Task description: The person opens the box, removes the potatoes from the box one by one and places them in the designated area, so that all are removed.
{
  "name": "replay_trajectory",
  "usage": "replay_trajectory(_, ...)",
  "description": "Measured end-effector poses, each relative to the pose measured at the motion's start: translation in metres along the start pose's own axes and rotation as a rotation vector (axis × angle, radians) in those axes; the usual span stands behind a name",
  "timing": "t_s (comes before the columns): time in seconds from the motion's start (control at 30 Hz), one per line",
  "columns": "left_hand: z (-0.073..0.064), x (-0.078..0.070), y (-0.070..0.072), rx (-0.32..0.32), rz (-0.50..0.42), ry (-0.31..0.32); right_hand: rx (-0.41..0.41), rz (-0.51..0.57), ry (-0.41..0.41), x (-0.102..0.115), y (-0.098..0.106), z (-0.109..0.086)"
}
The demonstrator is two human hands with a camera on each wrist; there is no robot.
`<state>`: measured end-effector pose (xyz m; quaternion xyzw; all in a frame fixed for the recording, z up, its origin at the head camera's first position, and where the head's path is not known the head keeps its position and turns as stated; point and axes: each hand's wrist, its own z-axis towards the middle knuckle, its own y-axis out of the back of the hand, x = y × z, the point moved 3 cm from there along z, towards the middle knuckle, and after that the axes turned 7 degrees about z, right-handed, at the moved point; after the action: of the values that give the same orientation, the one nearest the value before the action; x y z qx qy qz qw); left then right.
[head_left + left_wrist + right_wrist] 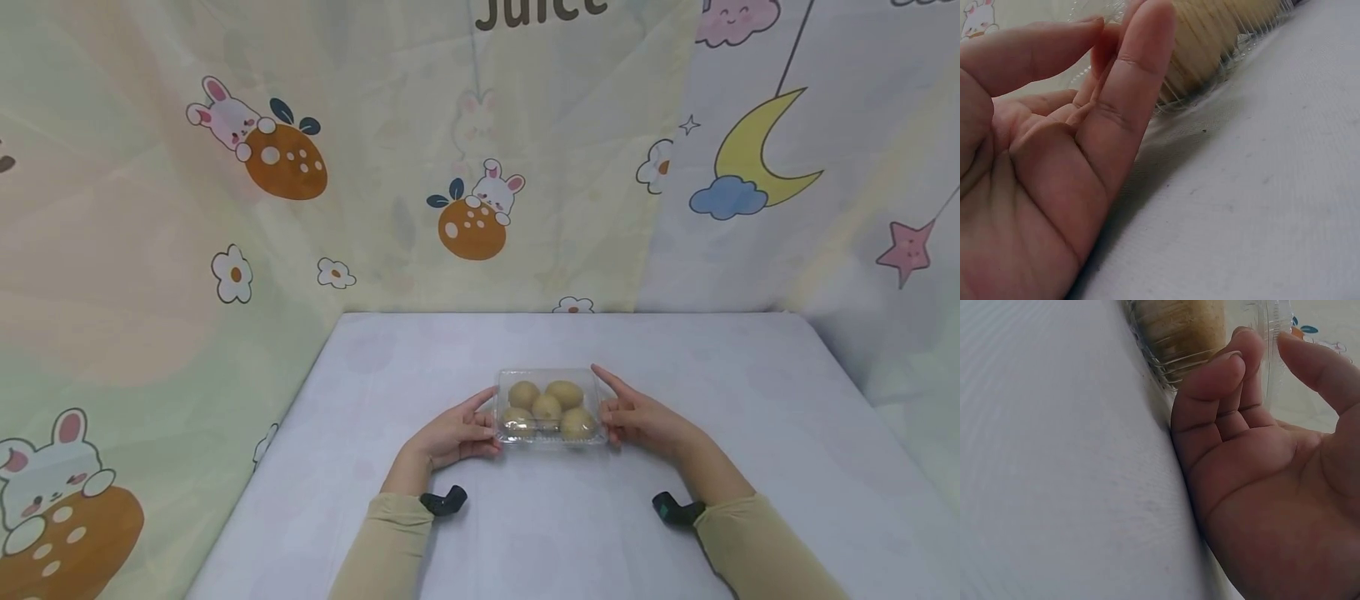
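A clear plastic clamshell box (551,375) lies on the table in the head view, its lid down over several yellowish-brown, potato-like pieces (546,410). At its left end my left hand (455,433) grips the edge between thumb and fingers. My right hand (648,425) holds the opposite end, index finger stretched along the far corner and the other fingers curled in. From the right wrist, the box's ridged rim (1270,362) shows between thumb and fingertips. In the left wrist view, the little finger partly covers a pale piece (1204,44) behind the ribbed wall.
A white cloth covers the table (555,533), both forearms resting over its near part. Behind it and along the sides hangs a printed curtain (390,125) with rabbits, flowers and a moon. Black wrist devices (444,501) sit on both sleeves.
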<state>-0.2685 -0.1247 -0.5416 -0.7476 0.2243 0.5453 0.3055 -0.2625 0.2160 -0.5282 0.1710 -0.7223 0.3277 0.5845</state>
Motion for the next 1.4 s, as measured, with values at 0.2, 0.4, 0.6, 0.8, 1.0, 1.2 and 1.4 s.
replay_trajectory(0.2, 0.0, -0.002, -0.003, 0.005, 0.026, -0.017, 0.004, 0.011, -0.004, -0.002, 0.0, -0.001)
replay_trajectory(0.4, 0.0, -0.003, -0.005, 0.0, 0.046, -0.031, 0.018, 0.029, -0.004, -0.001, -0.001, -0.001)
replay_trajectory(0.6, 0.003, -0.002, 0.0, -0.086, 0.05, -0.014, 0.01, 0.045, -0.011, 0.001, -0.004, 0.0)
replay_trajectory(0.8, 0.009, 0.0, 0.005, -0.246, 0.077, -0.017, -0.002, 0.05, -0.016, 0.001, -0.004, 0.0)
replay_trajectory(1.0, 0.012, 0.001, 0.001, -0.291, 0.148, -0.045, -0.02, 0.052, -0.018, 0.0, -0.004, -0.005)
replay_trajectory(1.2, 0.012, 0.001, 0.0, -0.301, 0.178, -0.04, 0.004, 0.069, -0.022, -0.002, -0.008, -0.01)
replay_trajectory(1.4, 0.011, 0.0, -0.001, -0.297, 0.188, -0.036, 0.074, 0.151, 0.008, -0.003, -0.013, -0.015)
